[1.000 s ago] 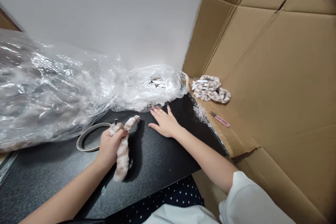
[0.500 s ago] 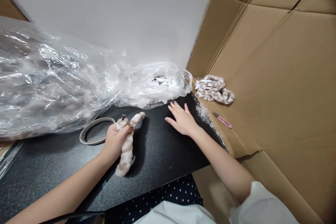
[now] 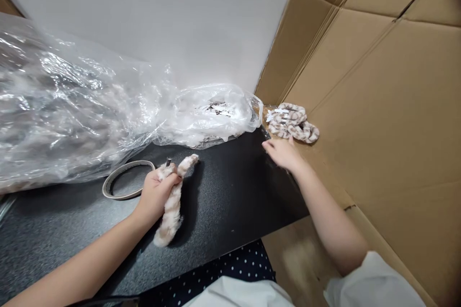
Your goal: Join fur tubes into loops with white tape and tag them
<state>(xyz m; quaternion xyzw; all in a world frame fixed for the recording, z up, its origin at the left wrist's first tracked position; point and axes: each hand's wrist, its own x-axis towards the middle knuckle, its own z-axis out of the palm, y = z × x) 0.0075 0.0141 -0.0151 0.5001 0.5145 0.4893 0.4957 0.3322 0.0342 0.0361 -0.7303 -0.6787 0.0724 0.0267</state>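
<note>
My left hand (image 3: 155, 193) is closed round a furry beige-and-white headband (image 3: 172, 205), which stands on its ends on the black tabletop (image 3: 223, 201). My right hand (image 3: 283, 152) lies at the table's right edge with its fingers loosely apart, over the spot where a tuft of clear plastic and pink snips lay; both are hidden under it. Just beyond that hand, a small heap of furry headbands (image 3: 292, 122) with white tags rests on the cardboard.
A big crumpled clear plastic bag (image 3: 72, 105) full of furry items fills the left and back of the table. A grey ring of tape (image 3: 124, 180) lies left of my left hand. Brown cardboard walls (image 3: 378, 105) close off the right side.
My right hand has slid from the middle of the black tabletop to its right edge, covering the pink snips. My left hand has kept its hold on the headband.
</note>
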